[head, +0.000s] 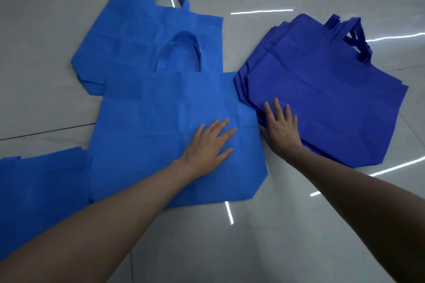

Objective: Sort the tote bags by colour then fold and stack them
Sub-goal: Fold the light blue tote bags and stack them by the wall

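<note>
Left grip (207,142) flat, released, on light-blue bag (149,122) | right grip (281,126) flat, released, on dark-blue stack (333,103)

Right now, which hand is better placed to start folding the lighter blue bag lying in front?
The left hand, probably. It lies flat on the lighter blue bag, fingers straight, near its right edge. The right hand rests on the left edge of the dark blue stack, off that bag.

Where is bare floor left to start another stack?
Bare floor lies on the near side of the front light blue bag; also left of the rear light blue bag and beyond the dark blue stack. Crowded centre: front bag and stack sit edge to edge.
</note>
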`<state>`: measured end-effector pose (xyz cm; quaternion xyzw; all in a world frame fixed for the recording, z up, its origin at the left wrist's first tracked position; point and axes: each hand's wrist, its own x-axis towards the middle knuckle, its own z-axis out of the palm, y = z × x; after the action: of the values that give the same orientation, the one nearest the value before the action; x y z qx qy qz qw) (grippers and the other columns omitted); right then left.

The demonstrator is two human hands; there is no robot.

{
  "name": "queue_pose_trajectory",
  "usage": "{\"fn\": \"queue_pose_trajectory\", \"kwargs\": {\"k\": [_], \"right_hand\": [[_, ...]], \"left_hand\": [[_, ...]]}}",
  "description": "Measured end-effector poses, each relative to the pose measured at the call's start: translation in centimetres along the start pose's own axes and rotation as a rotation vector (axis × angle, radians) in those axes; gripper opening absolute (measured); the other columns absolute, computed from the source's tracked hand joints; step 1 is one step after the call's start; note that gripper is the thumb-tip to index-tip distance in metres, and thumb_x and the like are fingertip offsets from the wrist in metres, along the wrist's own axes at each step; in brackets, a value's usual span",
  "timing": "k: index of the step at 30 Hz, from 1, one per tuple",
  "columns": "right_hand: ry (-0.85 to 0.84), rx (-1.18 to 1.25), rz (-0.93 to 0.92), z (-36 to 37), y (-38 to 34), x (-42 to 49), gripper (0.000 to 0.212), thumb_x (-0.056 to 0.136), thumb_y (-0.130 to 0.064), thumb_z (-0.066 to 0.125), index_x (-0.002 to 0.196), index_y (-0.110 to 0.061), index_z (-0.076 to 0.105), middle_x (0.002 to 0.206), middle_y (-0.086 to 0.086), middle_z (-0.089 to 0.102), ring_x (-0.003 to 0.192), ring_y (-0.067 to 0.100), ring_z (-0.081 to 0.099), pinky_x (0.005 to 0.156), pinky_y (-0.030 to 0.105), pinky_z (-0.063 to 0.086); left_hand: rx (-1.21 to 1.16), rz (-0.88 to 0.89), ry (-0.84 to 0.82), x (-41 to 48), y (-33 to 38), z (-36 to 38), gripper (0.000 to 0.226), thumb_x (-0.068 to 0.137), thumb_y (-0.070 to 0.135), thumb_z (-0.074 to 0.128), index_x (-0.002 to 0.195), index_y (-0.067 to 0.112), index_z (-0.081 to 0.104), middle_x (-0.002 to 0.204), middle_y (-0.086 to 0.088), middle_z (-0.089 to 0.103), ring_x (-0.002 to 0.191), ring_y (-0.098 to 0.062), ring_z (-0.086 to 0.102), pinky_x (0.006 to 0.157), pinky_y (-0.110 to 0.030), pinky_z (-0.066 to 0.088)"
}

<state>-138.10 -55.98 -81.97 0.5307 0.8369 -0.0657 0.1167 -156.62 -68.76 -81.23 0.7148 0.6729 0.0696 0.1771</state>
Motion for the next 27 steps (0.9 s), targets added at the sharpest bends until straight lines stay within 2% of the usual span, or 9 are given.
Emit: {"fn": "queue_pose_trajectory", "kwargs": {"k": [5, 9, 14, 16, 18, 20, 23, 25, 27], "right_hand": [[-0.039, -0.021, -0.009, 1.0, 0.8, 1.6, 0.055, 0.102, -0.042, 0.027, 0.151, -0.031, 0.004, 0.159, 0.004, -0.001, 0.142, 0.043, 0.002, 0.108, 0.064, 0.018], [-0.016, -0.065, -0.027, 1.8, 2.9, 1.3, 0.058, 0.103, -0.024, 0.032, 0.151, -0.03, 0.0, 0.159, 0.006, -0.005, 0.141, 0.047, 0.0, 0.108, 0.066, 0.014], [0.026, -0.026, 0.065, 2.3, 7.3, -0.2, 0.063, 0.1, -0.011, 0.037, 0.151, -0.031, 0.007, 0.16, 0.005, 0.0, 0.142, 0.045, 0.0, 0.107, 0.067, 0.012], [0.036, 0.024, 0.122, 2.1, 8.9, -0.4, 0.064, 0.099, -0.004, 0.033, 0.151, -0.032, 0.01, 0.16, 0.004, 0.002, 0.142, 0.044, 0.001, 0.108, 0.067, 0.012], [0.045, 0.081, 0.154, 1.9, 10.1, -0.6, 0.064, 0.098, 0.001, 0.029, 0.151, -0.032, 0.014, 0.16, 0.003, 0.004, 0.143, 0.042, 0.001, 0.108, 0.067, 0.011], [0.05, 0.101, 0.159, 1.7, 11.0, -0.6, 0.062, 0.099, -0.001, 0.027, 0.151, -0.033, 0.015, 0.16, 0.003, 0.005, 0.143, 0.041, 0.001, 0.109, 0.066, 0.008], [0.05, 0.086, 0.205, 1.5, 10.8, -0.6, 0.052, 0.103, -0.021, 0.028, 0.151, -0.034, 0.014, 0.16, 0.002, 0.002, 0.145, 0.035, -0.004, 0.112, 0.062, -0.003], [0.114, 0.079, 0.215, 1.3, 9.1, -1.3, 0.053, 0.1, -0.026, 0.033, 0.151, -0.027, 0.016, 0.16, 0.004, 0.001, 0.146, 0.03, -0.006, 0.113, 0.056, -0.006], [0.248, 0.166, 0.092, 1.1, 6.5, -2.9, 0.055, 0.096, -0.026, 0.04, 0.148, -0.015, 0.027, 0.159, 0.011, 0.01, 0.145, 0.031, 0.007, 0.114, 0.054, 0.003]], "left_hand": [[0.02, -0.068, -0.055, 2.9, 0.0, 1.8, 0.059, 0.098, 0.049, 0.03, 0.15, 0.03, 0.009, 0.158, 0.002, -0.006, 0.145, -0.016, -0.005, 0.115, -0.042, -0.004], [0.059, -0.062, -0.086, 2.7, -1.1, 3.7, 0.078, 0.08, 0.061, 0.0, 0.15, 0.028, 0.011, 0.158, 0.002, -0.003, 0.145, -0.014, -0.002, 0.115, -0.043, -0.002], [0.14, -0.026, 0.036, 2.6, -1.0, 4.7, 0.06, 0.09, 0.048, 0.027, 0.137, 0.016, 0.047, 0.146, -0.009, 0.041, 0.132, -0.027, 0.042, 0.102, -0.057, 0.03], [0.148, -0.033, 0.041, 2.6, -1.0, 4.8, 0.058, 0.09, 0.046, 0.029, 0.135, 0.016, 0.05, 0.144, -0.009, 0.044, 0.129, -0.027, 0.045, 0.099, -0.058, 0.034], [0.111, -0.024, 0.033, 2.6, -0.7, 4.7, 0.063, 0.091, 0.049, 0.022, 0.141, 0.018, 0.041, 0.15, -0.008, 0.034, 0.136, -0.026, 0.035, 0.106, -0.055, 0.026], [0.074, -0.035, -0.001, 2.8, -0.2, 4.5, 0.073, 0.086, 0.055, 0.003, 0.149, 0.024, 0.02, 0.158, -0.001, 0.01, 0.145, -0.02, 0.011, 0.114, -0.048, 0.007], [0.068, -0.052, -0.078, 3.3, 1.0, 4.6, 0.081, 0.076, 0.061, -0.01, 0.15, 0.029, -0.001, 0.158, 0.003, -0.011, 0.144, -0.014, -0.011, 0.114, -0.043, -0.007], [0.053, -0.057, -0.109, 3.6, 1.9, 4.5, 0.074, 0.085, 0.064, 0.0, 0.15, 0.028, -0.003, 0.157, 0.003, -0.015, 0.144, -0.013, -0.013, 0.114, -0.042, -0.008], [-0.03, -0.041, -0.145, 3.6, 2.6, 4.3, 0.065, 0.096, 0.057, 0.019, 0.15, 0.028, -0.002, 0.157, 0.004, -0.015, 0.144, -0.012, -0.013, 0.114, -0.04, -0.008]]}}
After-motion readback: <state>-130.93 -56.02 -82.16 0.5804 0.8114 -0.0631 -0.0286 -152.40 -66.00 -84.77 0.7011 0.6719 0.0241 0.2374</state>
